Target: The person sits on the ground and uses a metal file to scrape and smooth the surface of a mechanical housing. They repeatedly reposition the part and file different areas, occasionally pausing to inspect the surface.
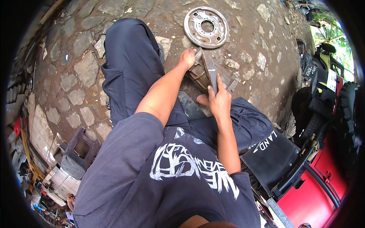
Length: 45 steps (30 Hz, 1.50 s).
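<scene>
Gripping a flat metal file (211, 72), right hand (219, 100) fingers clamped on it, left hand (187, 59) fingers closed on rusty brake shoe (199, 74), cobbled ground (247, 45) beneath.

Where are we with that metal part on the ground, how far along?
Done: the round backing plate lies apart on the stone ground. In hand: left hand steadies the rusty metal part; right hand holds a flat metal tool on it. Left: the part looks unfinished; I cannot tell how much remains.

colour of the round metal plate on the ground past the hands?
Dull grey with rusty brown patches, clearest in the head view.
</scene>
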Motion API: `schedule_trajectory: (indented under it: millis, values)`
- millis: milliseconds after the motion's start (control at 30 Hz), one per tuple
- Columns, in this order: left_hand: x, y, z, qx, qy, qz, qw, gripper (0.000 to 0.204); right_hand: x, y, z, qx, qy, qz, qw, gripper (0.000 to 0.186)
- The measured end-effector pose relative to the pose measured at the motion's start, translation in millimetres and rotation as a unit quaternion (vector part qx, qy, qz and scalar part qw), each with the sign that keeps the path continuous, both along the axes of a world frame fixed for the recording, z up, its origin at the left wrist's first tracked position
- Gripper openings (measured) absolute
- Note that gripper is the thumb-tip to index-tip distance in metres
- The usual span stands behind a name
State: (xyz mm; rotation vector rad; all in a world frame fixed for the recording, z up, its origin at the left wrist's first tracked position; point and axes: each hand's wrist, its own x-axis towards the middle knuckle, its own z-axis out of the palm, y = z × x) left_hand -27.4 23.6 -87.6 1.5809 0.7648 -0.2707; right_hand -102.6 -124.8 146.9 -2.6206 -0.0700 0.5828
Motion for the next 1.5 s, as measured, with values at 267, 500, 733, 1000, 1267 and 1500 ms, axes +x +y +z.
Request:
schedule_trajectory:
  millis: [267, 500, 733, 1000, 1267, 1500]
  values:
    - [-3, 1, 6, 0.039, 0.004, 0.01, 0.999, 0.051, 16, -2, -19, -0.027, -0.067, 0.027, 0.997, 0.062]
    - [-1, -1, -4, 0.076, -0.01, -0.021, 0.997, 0.051, 11, 9, -38, -0.053, -0.064, -0.014, 0.996, 0.062]
    - [-3, 0, 17, 0.069, 0.016, 0.014, 0.997, 0.054, 23, 22, -23, -0.101, 0.009, 0.037, 0.994, 0.069]
    - [0, -8, 29, 0.068, 0.042, 0.005, 0.997, 0.052, 47, 45, -57, -0.121, -0.017, -0.004, 0.993, 0.069]
    - [-2, -7, 18, 0.07, 0.032, 0.032, 0.997, 0.045, 7, 36, -30, -0.122, 0.072, -0.008, 0.99, 0.078]
    - [-3, -10, 30, 0.009, 0.041, -0.015, 0.999, 0.053, 83, 59, -101, -0.138, -0.006, -0.039, 0.99, 0.076]
